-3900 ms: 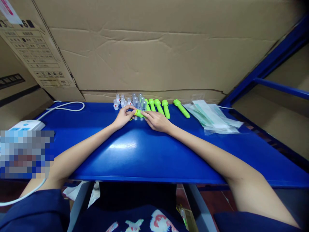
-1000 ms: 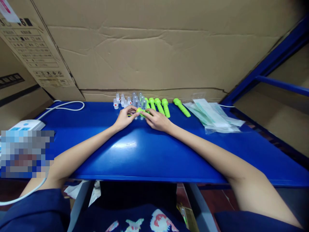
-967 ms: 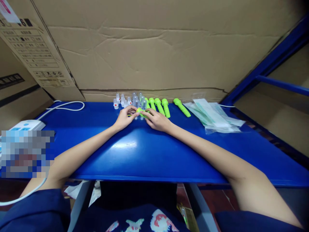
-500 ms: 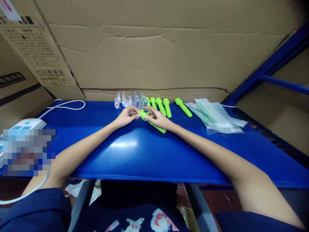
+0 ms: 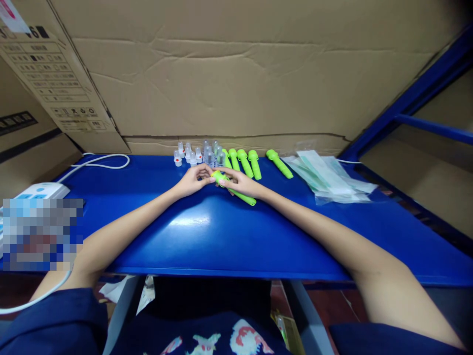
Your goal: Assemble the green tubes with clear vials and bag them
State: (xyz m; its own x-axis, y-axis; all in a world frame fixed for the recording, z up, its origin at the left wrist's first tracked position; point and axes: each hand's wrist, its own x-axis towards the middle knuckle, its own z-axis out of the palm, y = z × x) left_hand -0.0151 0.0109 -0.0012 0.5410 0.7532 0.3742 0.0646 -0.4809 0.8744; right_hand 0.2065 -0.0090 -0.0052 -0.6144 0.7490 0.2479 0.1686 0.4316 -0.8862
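My left hand (image 5: 192,182) is closed, its thumb and fingers pinching the yellow end of a green flashlight-shaped handle (image 5: 243,196). Around the wider head of that handle my right hand (image 5: 244,184) is wrapped, with the narrow body sticking out below the palm toward the right. Small details at the yellow end are hidden by the fingertips. Just behind my hands stand several clear domed caps (image 5: 209,156). To their left are small white pieces with clear tops (image 5: 178,159), some with a red dot. Several like green handles (image 5: 254,165) lie in a row behind my right hand.
One more green handle (image 5: 280,164) lies apart at the right, beside clear plastic bags (image 5: 328,177) with pale green strips. A white power strip (image 5: 40,190) with a cable (image 5: 107,160) is at the left. Cardboard (image 5: 236,84) walls the back of the blue table (image 5: 221,246).
The handle's lower end has swung slightly down and right, and its head has turned a little between my fingers. Both hands keep their grip. The view has shifted slightly.
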